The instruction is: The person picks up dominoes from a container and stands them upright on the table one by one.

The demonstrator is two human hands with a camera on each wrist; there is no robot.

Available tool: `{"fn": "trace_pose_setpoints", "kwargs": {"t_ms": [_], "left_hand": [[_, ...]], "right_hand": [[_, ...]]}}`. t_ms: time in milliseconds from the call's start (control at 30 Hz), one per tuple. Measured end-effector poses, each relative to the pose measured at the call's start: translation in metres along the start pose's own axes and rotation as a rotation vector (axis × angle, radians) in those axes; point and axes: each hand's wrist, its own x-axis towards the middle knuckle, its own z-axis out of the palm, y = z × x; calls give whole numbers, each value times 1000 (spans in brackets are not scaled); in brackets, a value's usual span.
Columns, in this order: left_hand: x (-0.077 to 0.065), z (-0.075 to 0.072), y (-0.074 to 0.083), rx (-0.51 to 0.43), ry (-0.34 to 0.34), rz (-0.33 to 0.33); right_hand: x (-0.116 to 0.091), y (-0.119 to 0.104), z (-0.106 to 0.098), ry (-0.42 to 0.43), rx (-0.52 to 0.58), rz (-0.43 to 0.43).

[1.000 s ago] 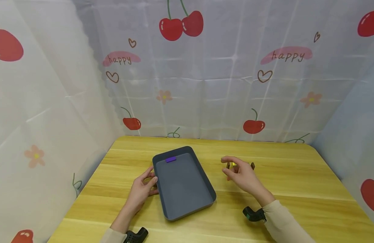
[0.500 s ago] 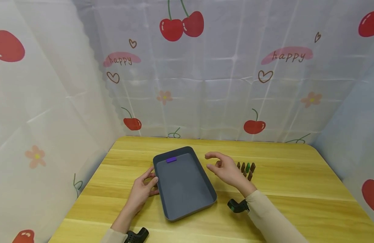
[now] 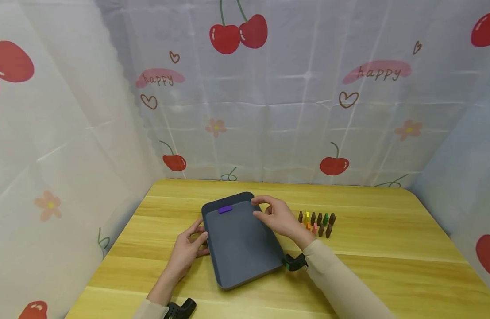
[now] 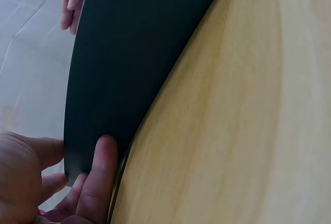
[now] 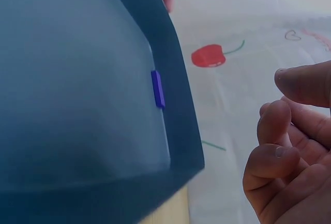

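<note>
The dark grey tray [image 3: 245, 248] sits slightly turned on the table. My left hand [image 3: 185, 250] holds its left side, thumb at the rim and fingers against the outer wall; the left wrist view shows a fingertip [image 4: 106, 149] on that wall. Inside, by the far wall, lies a small purple block [image 3: 225, 209]. Over the tray's far right side hovers my right hand [image 3: 282, 217], thumb and index finger apart. Its other fingers [image 5: 274, 157] are loosely bent in the right wrist view, where nothing shows between them.
Right of the tray, small domino-like blocks stand upright in two rows: several brown ones [image 3: 328, 231], a yellow block [image 3: 307, 217], a green block [image 3: 326, 219], an orange and a pink block [image 3: 314, 228]. A cherry-printed curtain [image 3: 268, 133] closes off the back and sides.
My right hand has moved left from above the standing blocks to over the tray, uncovering the blocks. The left hand, tray and purple block have stayed put.
</note>
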Motion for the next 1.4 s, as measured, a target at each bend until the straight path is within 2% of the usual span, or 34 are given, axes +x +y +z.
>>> {"fn": "trace_pose_setpoints", "kwargs": {"t_ms": [233, 467, 733, 1033, 1400], "left_hand": [[2, 0, 2, 7, 1, 11], [3, -1, 3, -2, 3, 5], [4, -1, 3, -1, 2, 9], [0, -1, -1, 1, 6, -2], [-1, 2, 1, -18, -7, 9]], "right_hand": [[15, -8, 11, -9, -28, -16], [32, -7, 28, -27, -63, -29], [51, 2, 46, -57, -73, 5], [63, 4, 68, -106, -81, 31], [76, 18, 86, -105, -179, 44]]}}
